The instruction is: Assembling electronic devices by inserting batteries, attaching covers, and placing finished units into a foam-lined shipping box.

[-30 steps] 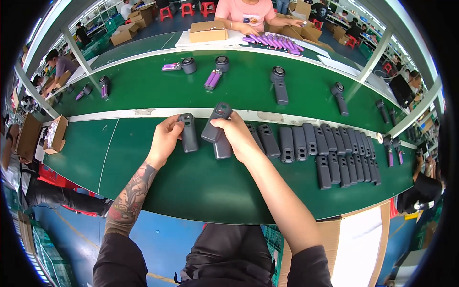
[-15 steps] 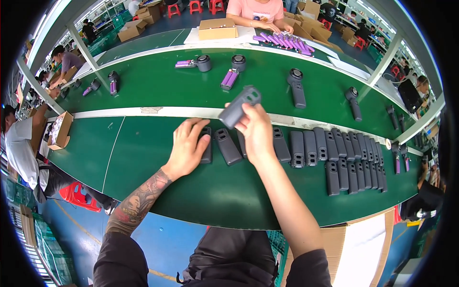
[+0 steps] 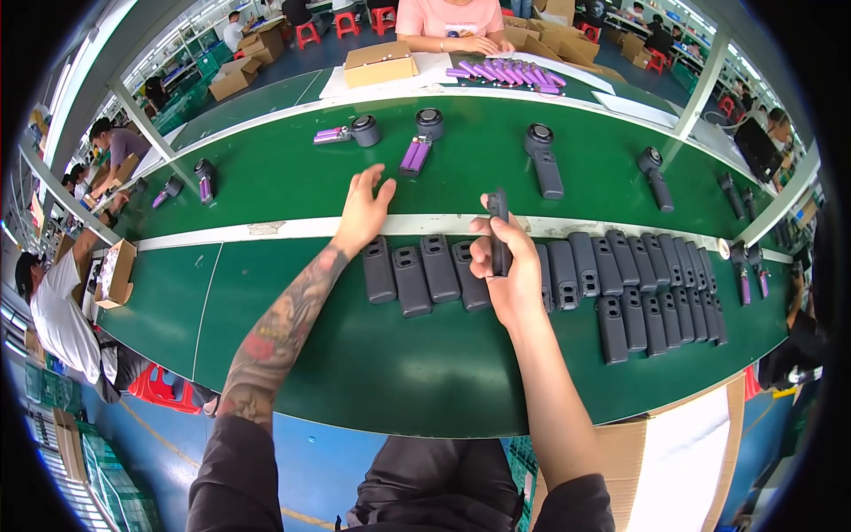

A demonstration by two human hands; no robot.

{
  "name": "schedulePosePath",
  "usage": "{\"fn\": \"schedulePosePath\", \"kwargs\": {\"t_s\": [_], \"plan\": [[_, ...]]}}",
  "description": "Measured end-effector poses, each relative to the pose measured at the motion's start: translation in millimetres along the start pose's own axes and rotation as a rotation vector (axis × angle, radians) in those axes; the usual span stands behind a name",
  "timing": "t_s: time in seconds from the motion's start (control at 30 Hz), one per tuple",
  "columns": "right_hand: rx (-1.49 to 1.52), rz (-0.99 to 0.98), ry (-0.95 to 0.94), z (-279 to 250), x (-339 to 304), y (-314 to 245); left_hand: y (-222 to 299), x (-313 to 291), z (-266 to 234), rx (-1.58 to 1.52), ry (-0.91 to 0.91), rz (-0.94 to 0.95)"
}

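Observation:
My right hand grips a dark grey handle shell, turned edge-on and held above the row of shells. My left hand is empty, its fingers spread, reaching over the white divider strip. Just beyond its fingertips lies a fan-like unit with a round dark head and a pair of purple battery cells exposed. Below my hands, several matching grey shells lie side by side on the green table; my right hand partly hides some of them.
Two rows of grey shells stretch right. More round-headed units, one with a grey handle, lie on the green surface past the divider. Opposite, a person in pink sits behind purple cells and a carton. A small carton stands left.
My left hand has lifted off the shells and moved forward over the divider toward the battery unit. My right hand has turned its shell edge-on and lowered it slightly.

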State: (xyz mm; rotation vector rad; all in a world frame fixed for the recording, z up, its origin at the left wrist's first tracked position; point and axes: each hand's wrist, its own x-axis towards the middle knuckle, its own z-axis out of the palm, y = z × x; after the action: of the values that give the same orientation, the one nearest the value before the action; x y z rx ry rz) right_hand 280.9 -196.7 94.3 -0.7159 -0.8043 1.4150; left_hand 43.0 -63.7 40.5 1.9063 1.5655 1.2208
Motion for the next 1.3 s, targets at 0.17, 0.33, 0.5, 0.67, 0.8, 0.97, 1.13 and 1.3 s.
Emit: {"fn": "schedulePosePath", "kwargs": {"t_s": [0.17, 0.33, 0.5, 0.67, 0.8, 0.97, 1.13, 1.3], "plan": [[0.055, -0.005, -0.022, 11.5, 0.6, -3.2, -13.3, 80.1, 35.0, 0.271, -0.018, -0.028], [0.012, -0.034, 0.025, 16.5, 0.5, 4.3, 10.4, 100.7, 43.8, 0.304, -0.128, 0.039], [0.028, -0.062, 0.067, 14.8, 2.5, 9.9, 48.8, 62.0, 23.0, -0.636, -0.366, -0.148], [-0.128, -0.165, 0.094, 11.3, 9.4, 18.4, 83.9, 20.4, 6.4, -1.183, -0.496, -0.276], [-0.364, -0.319, 0.093, 3.6, 16.4, 26.2, 108.0, -3.6, 6.0, -1.182, -0.505, -0.234], [-0.586, -0.555, 0.121, 5.1, 14.8, 25.1, 134.3, -41.8, 16.5, -1.258, -0.323, -0.267], [-0.833, -0.565, 0.24, 18.5, 6.2, 16.0, 135.8, -52.5, 19.5, -1.144, -0.295, -0.264], [-0.909, -0.683, 0.27, 17.4, 5.4, 19.2, 146.4, -60.6, 20.0, -1.082, -0.269, -0.287]]}}
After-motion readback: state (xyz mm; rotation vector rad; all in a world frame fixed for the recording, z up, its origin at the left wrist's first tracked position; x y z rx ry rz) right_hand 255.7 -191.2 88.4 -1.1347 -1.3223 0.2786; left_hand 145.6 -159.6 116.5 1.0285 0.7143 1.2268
